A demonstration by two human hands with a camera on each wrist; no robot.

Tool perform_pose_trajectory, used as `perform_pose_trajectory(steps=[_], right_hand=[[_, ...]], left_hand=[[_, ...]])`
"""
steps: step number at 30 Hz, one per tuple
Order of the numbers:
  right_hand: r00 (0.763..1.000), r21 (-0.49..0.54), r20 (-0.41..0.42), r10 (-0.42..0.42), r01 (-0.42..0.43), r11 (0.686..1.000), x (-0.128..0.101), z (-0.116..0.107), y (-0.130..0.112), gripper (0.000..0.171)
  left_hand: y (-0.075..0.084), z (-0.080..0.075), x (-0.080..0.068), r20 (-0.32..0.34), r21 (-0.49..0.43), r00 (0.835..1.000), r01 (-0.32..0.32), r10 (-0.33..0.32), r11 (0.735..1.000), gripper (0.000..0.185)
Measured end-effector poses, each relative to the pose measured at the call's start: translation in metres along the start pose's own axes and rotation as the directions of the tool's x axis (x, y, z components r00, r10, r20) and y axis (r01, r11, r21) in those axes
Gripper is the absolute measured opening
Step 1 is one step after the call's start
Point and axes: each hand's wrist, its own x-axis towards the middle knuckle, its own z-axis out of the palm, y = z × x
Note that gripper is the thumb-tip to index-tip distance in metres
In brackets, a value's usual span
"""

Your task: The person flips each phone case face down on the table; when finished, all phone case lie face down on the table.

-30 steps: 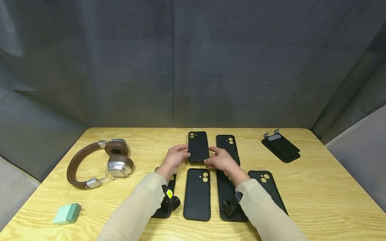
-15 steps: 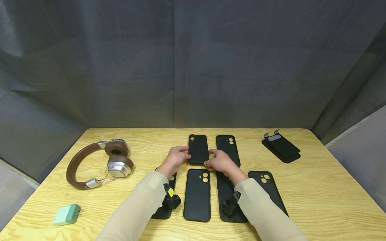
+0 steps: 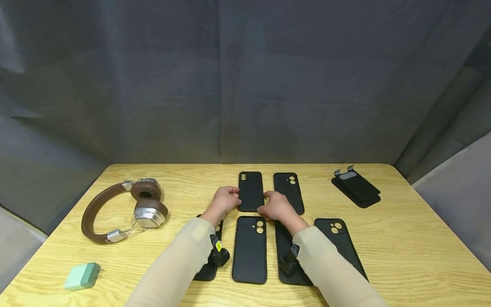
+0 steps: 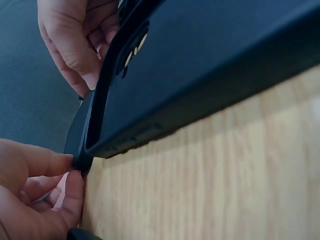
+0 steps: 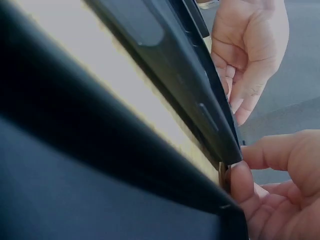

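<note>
A black phone case (image 3: 251, 192) lies back side up near the far middle of the table, its camera cutout at the upper left. My left hand (image 3: 224, 200) pinches its left edge. At its lower right corner, the thumb and finger of my right hand (image 3: 277, 207) grip the edge. Both grips show in the wrist views, the left hand (image 4: 37, 192) in its own and the right hand (image 5: 280, 187) in the other. Just right stands another case (image 3: 288, 192), inner side up. A third case (image 3: 249, 251) lies directly nearer to me.
Further black cases lie under my left wrist (image 3: 206, 271), under my right wrist (image 3: 283, 234) and at the right (image 3: 341, 238). Brown headphones (image 3: 93, 209) and a green charger (image 3: 82, 276) sit left. A black stand-like item (image 3: 358, 187) lies at the far right.
The held case has come down slightly towards me and now looks flat on the table. Both hands keep their hold, and my right hand has shifted a little nearer. The other things stay put.
</note>
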Motion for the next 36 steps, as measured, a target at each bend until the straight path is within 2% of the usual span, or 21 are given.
perform_pose_trajectory(steps=[7,11,15,19,26,36], right_hand=[[1.000,0.012,-0.010,0.021,-0.021,1.000,-0.005,-0.001,-0.002,0.059],[0.999,0.035,-0.025,0.030,-0.030,0.999,-0.010,-0.009,-0.001,0.058],[0.998,0.037,-0.060,0.006,-0.004,0.999,-0.015,-0.025,-0.004,0.058],[0.997,0.028,-0.071,-0.031,0.033,0.999,-0.018,-0.042,-0.005,0.057],[0.996,0.003,-0.078,-0.039,0.039,0.999,-0.024,-0.057,0.007,0.053],[0.995,-0.096,-0.102,-0.024,0.015,0.995,-0.023,-0.071,0.038,0.052]], left_hand=[[-0.002,0.002,0.000,-0.028,0.020,1.000,-0.012,0.013,1.000,0.038],[-0.004,0.009,-0.002,-0.100,0.053,0.991,-0.084,0.089,0.995,0.032],[0.004,0.018,-0.006,-0.142,0.054,0.972,-0.181,0.187,0.982,0.029],[0.016,0.028,-0.009,-0.094,0.025,0.968,-0.232,0.233,0.973,0.032],[0.026,0.045,-0.010,0.010,0.006,0.978,-0.211,0.210,0.978,0.042],[0.033,0.062,-0.009,0.081,0.040,0.972,-0.224,0.220,0.974,0.052]])
